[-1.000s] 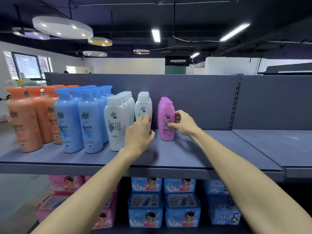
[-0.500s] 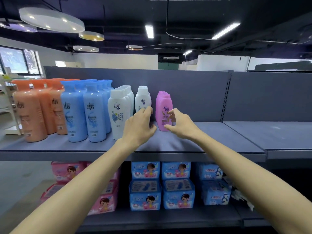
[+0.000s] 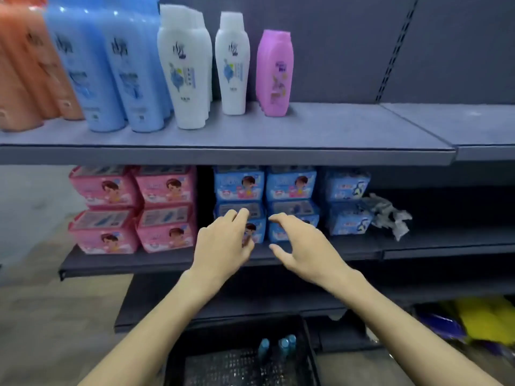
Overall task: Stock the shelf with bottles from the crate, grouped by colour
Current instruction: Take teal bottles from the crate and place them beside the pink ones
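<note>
On the grey top shelf (image 3: 320, 135) stand rows of bottles by colour: orange bottles (image 3: 30, 68) at the left, blue bottles (image 3: 111, 68), white bottles (image 3: 184, 68) with a smaller white bottle (image 3: 232, 65) beside them, and pink bottles (image 3: 274, 73). My left hand (image 3: 223, 243) and my right hand (image 3: 303, 243) hover empty below that shelf, fingers apart, in front of the lower shelf. A black crate (image 3: 195, 363) lies on the floor below me, with blue bottle caps (image 3: 278, 345) showing inside.
The lower shelf (image 3: 418, 246) holds pink packs (image 3: 131, 207), blue packs (image 3: 292, 188) and crumpled plastic wrap (image 3: 387, 213). The top shelf's right section (image 3: 473, 123) is bare. Yellow and blue items (image 3: 479, 321) lie at the lower right.
Both hands let go of the white and pink bottles and dropped below the top shelf. My view tilted down, bringing the lower shelf and the crate into sight.
</note>
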A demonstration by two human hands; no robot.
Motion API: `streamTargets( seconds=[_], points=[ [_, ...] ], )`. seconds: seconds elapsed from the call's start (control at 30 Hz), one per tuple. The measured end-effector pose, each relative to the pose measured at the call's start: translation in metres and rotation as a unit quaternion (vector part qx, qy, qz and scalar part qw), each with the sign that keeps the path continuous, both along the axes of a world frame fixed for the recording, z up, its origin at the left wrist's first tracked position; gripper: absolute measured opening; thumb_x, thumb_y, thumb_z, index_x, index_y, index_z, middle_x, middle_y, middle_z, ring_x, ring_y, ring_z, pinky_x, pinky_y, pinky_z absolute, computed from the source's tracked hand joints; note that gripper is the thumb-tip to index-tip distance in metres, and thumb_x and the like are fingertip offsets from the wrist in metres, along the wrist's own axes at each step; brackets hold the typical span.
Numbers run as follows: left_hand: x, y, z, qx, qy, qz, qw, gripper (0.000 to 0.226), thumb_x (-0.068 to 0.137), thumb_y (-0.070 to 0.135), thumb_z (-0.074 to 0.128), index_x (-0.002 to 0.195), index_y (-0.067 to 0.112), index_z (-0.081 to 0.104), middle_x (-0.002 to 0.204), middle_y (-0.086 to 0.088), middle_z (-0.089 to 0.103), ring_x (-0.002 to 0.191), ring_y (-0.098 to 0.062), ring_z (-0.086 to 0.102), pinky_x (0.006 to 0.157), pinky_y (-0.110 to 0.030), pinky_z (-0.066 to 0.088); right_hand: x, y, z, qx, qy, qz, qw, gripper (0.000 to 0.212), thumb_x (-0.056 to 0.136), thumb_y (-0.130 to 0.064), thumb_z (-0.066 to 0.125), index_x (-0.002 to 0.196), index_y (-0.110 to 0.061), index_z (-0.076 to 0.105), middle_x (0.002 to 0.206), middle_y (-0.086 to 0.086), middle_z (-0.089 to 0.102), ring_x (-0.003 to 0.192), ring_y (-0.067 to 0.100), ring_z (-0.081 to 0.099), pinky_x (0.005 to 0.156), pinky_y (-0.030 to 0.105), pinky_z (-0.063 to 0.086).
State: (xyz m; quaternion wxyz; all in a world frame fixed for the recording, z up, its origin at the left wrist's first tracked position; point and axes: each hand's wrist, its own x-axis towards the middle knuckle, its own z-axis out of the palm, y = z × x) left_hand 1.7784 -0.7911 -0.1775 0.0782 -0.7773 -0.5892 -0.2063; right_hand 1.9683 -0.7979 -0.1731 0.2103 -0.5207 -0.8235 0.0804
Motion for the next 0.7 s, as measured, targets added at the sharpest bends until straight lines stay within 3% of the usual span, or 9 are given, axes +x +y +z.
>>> streamTargets(
  seconds=[0.1,0.23,0.37,0.53,0.67,0.7],
  points=[
    [-0.002,-0.006,-0.056,-0.048,0.003,0.005,0.999,0.041,0.080,0.036,0.066,0.115,0.016,0.055,0.089,0.003,0.058,0.075,-0.024,0.064,0.050,-0.028,0.033,0.005,-0.006,-0.054,-0.069,-0.013,-0.023,0.997,0.057,0.094,-0.037,0.062,0.144,-0.022,0.040,0.134,-0.002,0.056,0.121,0.017,0.055,0.097,0.033,0.048],
    [-0.002,-0.024,-0.143,-0.144,-0.003,0.011,0.989,0.041,0.083,0.037,0.063,0.118,0.018,0.054,0.096,0.002,0.061,0.079,-0.025,0.065,0.053,-0.031,0.039,0.012,-0.017,-0.148,-0.176,-0.010,-0.063,0.982,0.054,0.091,-0.035,0.064,0.139,-0.021,0.043,0.129,0.002,0.059,0.116,0.022,0.059,0.093,0.041,0.050],
    [-0.002,-0.045,-0.262,-0.259,0.001,0.022,0.966,0.044,0.086,0.038,0.061,0.124,0.018,0.051,0.101,0.001,0.059,0.082,-0.025,0.065,0.054,-0.032,0.041,0.027,-0.034,-0.278,-0.275,0.015,-0.121,0.954,0.056,0.089,-0.026,0.069,0.139,-0.023,0.042,0.131,0.001,0.055,0.118,0.021,0.056,0.094,0.036,0.048],
    [0.010,-0.045,-0.432,-0.379,0.019,0.035,0.925,0.048,0.089,0.038,0.057,0.131,0.021,0.042,0.119,0.000,0.057,0.099,-0.028,0.065,0.071,-0.037,0.050,0.037,-0.036,-0.457,-0.367,0.000,-0.183,0.912,0.058,0.091,-0.022,0.067,0.142,-0.021,0.039,0.135,0.006,0.054,0.116,0.027,0.057,0.091,0.039,0.050],
    [0.034,-0.029,-0.540,-0.464,-0.119,0.054,0.876,0.046,0.086,0.022,0.066,0.125,0.016,0.043,0.115,-0.009,0.059,0.103,-0.033,0.060,0.077,-0.039,0.048,0.037,-0.039,-0.554,-0.381,0.044,-0.268,0.884,0.069,0.094,-0.018,0.064,0.150,-0.018,0.025,0.136,0.012,0.051,0.112,0.031,0.058,0.085,0.040,0.053],
    [0.042,-0.025,-0.560,-0.463,-0.153,0.052,0.871,0.049,0.085,0.019,0.068,0.127,0.016,0.043,0.116,-0.010,0.059,0.106,-0.033,0.059,0.080,-0.039,0.048,0.037,-0.042,-0.570,-0.372,0.064,-0.290,0.879,0.070,0.095,-0.018,0.063,0.151,-0.019,0.022,0.129,0.013,0.056,0.103,0.028,0.061,0.078,0.038,0.055]
  ],
)
